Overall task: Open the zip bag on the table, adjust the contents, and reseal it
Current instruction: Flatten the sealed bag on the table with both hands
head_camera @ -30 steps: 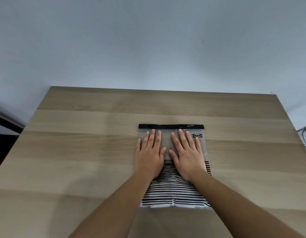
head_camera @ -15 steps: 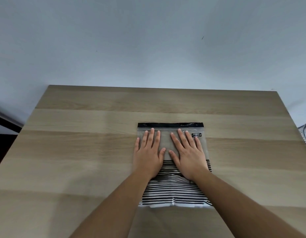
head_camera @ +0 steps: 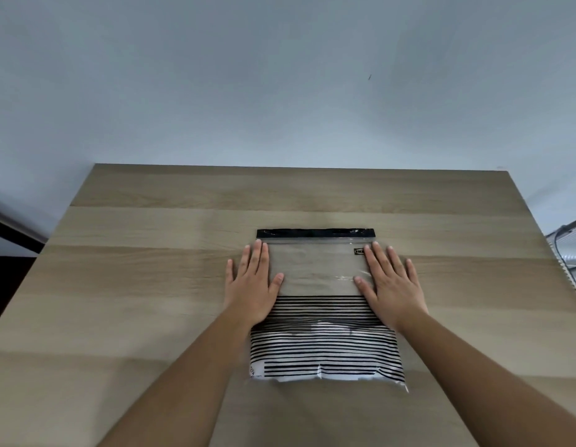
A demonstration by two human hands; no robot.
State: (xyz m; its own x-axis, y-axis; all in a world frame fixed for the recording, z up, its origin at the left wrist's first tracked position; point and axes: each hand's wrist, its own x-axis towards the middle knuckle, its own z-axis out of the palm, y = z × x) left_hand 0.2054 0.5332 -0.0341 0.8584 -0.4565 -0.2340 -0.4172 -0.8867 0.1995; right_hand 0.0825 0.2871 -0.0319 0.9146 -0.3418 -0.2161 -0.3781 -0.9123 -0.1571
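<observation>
Both hands slid apart, left hand (head_camera: pixel 252 285), right hand (head_camera: pixel 391 287) flat, fingers spread, straddling zip bag (head_camera: pixel 319 269) edges.

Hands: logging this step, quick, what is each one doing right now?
Left hand: open, flat, palm down on the zip bag's left edge.
Right hand: open, flat on its right edge.

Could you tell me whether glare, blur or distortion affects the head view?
Head view: slight glare on the zip bag beside the right hand; sharp focus overall, left hand included; wide-angle bending at the table edges; soft, even light.
</observation>
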